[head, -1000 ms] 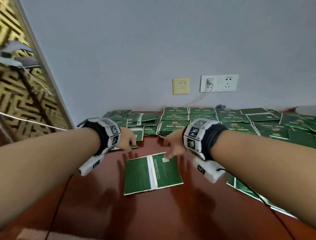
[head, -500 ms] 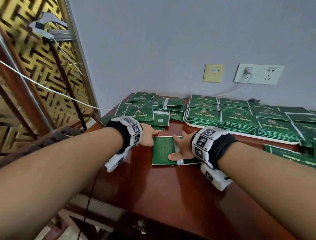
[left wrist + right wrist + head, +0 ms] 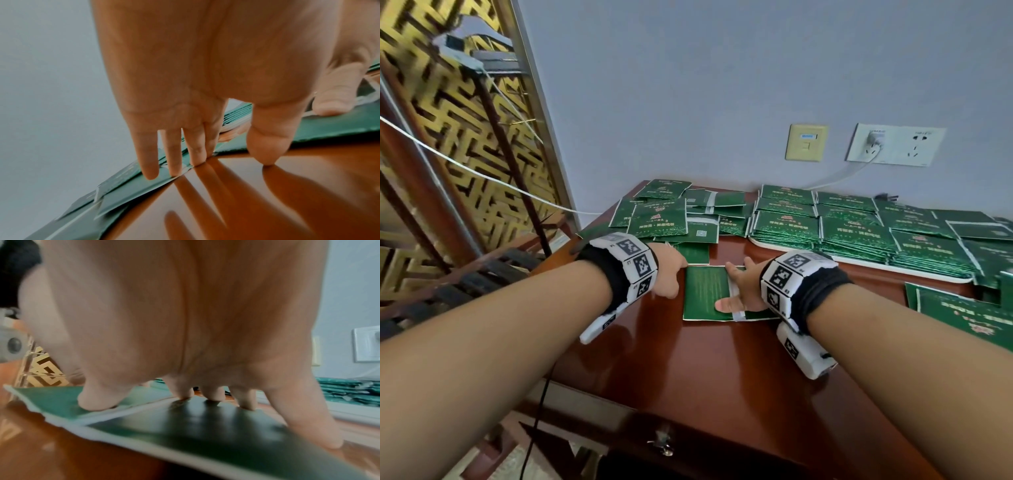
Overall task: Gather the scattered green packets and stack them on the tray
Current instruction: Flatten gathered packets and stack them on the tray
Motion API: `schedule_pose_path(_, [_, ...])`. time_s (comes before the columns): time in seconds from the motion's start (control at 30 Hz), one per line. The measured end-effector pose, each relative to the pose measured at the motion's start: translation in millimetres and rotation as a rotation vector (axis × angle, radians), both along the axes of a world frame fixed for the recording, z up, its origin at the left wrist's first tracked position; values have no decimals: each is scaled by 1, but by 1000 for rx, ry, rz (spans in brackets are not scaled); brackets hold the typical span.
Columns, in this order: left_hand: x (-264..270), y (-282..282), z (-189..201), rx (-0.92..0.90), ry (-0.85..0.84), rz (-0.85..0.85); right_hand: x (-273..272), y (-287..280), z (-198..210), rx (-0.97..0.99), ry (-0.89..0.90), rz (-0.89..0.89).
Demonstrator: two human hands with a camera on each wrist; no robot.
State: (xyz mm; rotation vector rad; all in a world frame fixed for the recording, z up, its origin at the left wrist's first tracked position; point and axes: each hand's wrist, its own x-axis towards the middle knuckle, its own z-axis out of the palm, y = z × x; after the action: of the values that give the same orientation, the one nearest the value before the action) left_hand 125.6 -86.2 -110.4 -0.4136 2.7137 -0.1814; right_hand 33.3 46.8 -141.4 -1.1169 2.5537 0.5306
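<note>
A green packet [image 3: 705, 291] with a white strip lies flat on the red-brown table. My right hand [image 3: 739, 291] presses on it with spread straight fingers, and the thumb [image 3: 96, 402] and fingertips bear on the packet [image 3: 185, 434]. My left hand [image 3: 671, 274] is at its left edge. Its straight fingers [image 3: 174, 162] touch the table and the edges of loose packets [image 3: 123, 186] beyond. A white tray [image 3: 859, 262] at the back right holds rows of stacked green packets [image 3: 787, 226].
Scattered packets [image 3: 661, 219] overlap at the table's back left corner. More loose packets [image 3: 962, 315] lie on the right. The table's left edge drops off beside a gold lattice screen [image 3: 465, 154]. A cable runs from the wall socket [image 3: 893, 144] behind the tray.
My right hand has come down flat onto the packet, and my left hand has closed in on its left edge. The view has swung left.
</note>
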Motion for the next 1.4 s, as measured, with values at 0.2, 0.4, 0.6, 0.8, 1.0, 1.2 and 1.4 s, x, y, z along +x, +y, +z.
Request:
schedule_pose_path(0.2, [14,2,-6,-7,6,-10,2,2,0,-30,-29,-32])
schedule_pose_path(0.4, [30,5,-4,46,16,-20,8,5,5,-27,-35,-33])
schedule_pose_path(0.6, [50,8,1,136,22,-50,4,26,17,58,-48,75])
schedule_pose_path(0.8, [66,6,4,227,-5,-110,-10,45,28,57,-162,139])
schedule_pose_path(1.0, [57,-2,10,352,213,-125,-25,65,32,-154,-286,-21])
schedule_pose_path(1.2, [14,-10,-5,101,288,37,-28,62,38,-259,42,-142])
schedule_pose_path(1.4, [-10,-7,-21,-27,194,266,-27,65,28,-149,67,-222])
